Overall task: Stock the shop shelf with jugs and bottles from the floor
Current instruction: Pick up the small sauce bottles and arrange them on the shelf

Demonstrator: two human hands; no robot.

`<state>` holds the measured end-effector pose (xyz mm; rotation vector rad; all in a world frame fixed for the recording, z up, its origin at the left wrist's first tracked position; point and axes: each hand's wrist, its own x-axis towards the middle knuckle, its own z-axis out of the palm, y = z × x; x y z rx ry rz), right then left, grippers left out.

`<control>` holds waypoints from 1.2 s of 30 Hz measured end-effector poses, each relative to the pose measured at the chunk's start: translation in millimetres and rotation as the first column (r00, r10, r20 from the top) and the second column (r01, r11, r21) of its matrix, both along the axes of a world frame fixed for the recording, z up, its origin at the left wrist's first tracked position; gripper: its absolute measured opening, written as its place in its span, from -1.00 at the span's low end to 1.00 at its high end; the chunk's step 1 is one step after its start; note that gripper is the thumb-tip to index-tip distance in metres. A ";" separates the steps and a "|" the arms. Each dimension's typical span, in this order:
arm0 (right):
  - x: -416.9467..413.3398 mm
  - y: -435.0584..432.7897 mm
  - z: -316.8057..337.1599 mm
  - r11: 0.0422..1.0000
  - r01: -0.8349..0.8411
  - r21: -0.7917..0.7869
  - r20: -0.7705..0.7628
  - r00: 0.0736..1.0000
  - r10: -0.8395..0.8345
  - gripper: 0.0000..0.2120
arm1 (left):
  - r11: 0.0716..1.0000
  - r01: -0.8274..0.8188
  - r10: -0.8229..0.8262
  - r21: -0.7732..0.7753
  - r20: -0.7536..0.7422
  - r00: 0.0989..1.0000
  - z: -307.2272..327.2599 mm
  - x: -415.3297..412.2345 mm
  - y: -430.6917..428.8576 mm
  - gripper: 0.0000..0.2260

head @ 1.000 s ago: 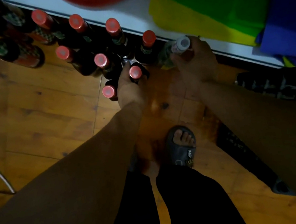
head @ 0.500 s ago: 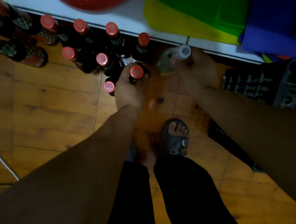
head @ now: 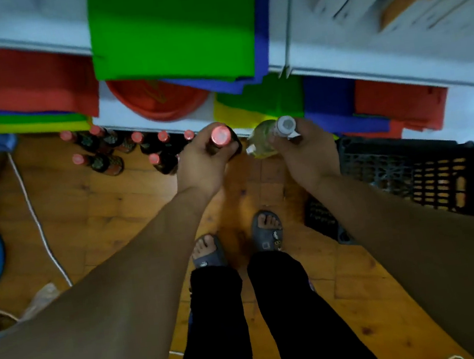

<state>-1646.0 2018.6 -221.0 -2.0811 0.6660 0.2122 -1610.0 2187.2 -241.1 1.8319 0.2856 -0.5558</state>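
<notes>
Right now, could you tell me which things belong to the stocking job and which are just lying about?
Job:
dark red-capped bottle in left hand
pale white-capped bottle in right hand
red-capped floor bottles
white shelf

Lying about:
black plastic crate
white cord

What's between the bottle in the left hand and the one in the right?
Nothing. In the head view, the red-capped dark bottle and the white-capped clear bottle are held apart, with only wooden floor showing through the gap.
</notes>
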 end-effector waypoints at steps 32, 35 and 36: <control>17.7 -47.7 499.2 0.915 0.263 -0.307 0.647 0.762 -0.001 -0.78 | 0.854 0.494 -0.276 -0.163 0.664 0.696 542.8 83.4 -42.6 -0.84; 27.2 -66.8 516.6 0.914 0.274 -0.298 0.663 0.748 -0.008 -0.72 | 0.842 0.520 -0.300 -0.142 0.679 0.670 557.7 92.0 -60.2 -0.82; 31.1 -73.8 521.7 0.912 0.280 -0.299 0.674 0.739 -0.006 -0.70 | 0.841 0.521 -0.297 -0.145 0.681 0.669 561.1 96.1 -67.0 -0.82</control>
